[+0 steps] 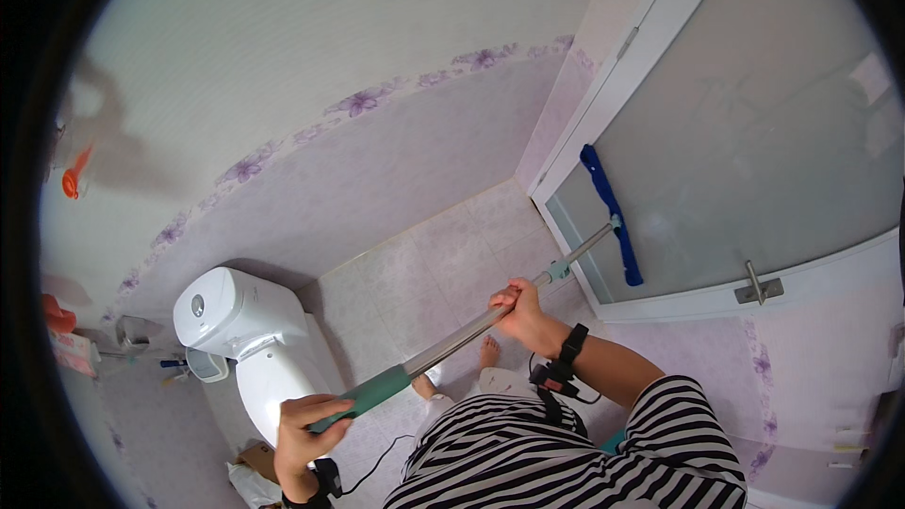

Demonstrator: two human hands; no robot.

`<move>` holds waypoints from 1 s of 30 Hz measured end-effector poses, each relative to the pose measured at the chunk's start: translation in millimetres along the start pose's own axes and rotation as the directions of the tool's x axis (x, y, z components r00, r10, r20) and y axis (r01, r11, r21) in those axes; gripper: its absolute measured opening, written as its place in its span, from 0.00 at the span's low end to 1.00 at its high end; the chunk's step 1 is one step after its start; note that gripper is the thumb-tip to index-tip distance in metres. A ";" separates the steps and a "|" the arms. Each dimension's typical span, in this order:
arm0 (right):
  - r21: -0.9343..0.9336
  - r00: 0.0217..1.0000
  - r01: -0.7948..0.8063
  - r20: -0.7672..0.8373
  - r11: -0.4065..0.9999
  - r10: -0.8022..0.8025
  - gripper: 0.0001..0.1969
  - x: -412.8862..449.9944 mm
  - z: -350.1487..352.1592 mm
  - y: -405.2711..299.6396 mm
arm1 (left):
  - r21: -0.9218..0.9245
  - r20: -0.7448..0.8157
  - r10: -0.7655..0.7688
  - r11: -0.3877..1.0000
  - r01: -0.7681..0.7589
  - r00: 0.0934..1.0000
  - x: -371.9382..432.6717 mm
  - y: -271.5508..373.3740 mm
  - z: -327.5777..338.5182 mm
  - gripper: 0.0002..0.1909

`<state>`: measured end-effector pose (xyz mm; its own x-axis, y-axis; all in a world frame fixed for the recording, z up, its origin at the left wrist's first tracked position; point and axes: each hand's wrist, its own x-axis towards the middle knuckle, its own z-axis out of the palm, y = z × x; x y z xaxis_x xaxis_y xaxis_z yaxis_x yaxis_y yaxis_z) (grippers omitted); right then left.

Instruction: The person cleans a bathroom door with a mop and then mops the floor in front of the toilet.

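A long mop pole (466, 336) runs diagonally from lower left to upper right. My left hand (309, 431) holds its green grip (378, 394) close to the end. Farther up, my right hand (520, 307) is closed around the bare metal part, just below a teal collar (558, 269). At the far end is a narrow blue mop head (609, 215), which appears to lie against the lower frosted glass panel (735, 127) of a white-framed door. My hands cover the pole where they grip it.
Left of me stands a white toilet (240, 314), with a box (258, 463) and a white bag on the floor nearby. The door has a metal lever handle (756, 288). A wall (396, 148) with a purple flower band borders the tiled floor (424, 261). A cable (378, 463) trails from my left wrist.
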<state>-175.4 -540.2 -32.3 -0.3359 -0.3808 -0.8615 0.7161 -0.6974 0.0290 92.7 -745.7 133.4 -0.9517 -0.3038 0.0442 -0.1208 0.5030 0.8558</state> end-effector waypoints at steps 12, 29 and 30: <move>0.107 0.989 0.076 -0.133 0.991 -0.061 0.11 201.7 -74.2 -152.2 | 0.136 0.212 0.070 0.986 -0.101 0.975 161.6 2.0 209.9 0.10; 0.206 0.966 0.204 -0.203 0.957 -0.163 0.08 162.8 -106.5 -100.9 | 0.021 0.327 -0.160 0.987 0.162 0.932 141.4 -54.3 155.0 0.11; 0.194 0.965 0.200 -0.209 0.960 -0.159 0.07 151.1 -114.0 -91.3 | 0.009 0.334 -0.137 0.990 0.142 0.933 132.5 -56.5 142.7 0.11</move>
<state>-221.8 -464.8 -222.9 -0.3100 -0.1300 -0.9418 0.5015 -0.8639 -0.0458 -66.9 -699.0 17.3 -0.9654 -0.0818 -0.2478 -0.2570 0.4625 0.8486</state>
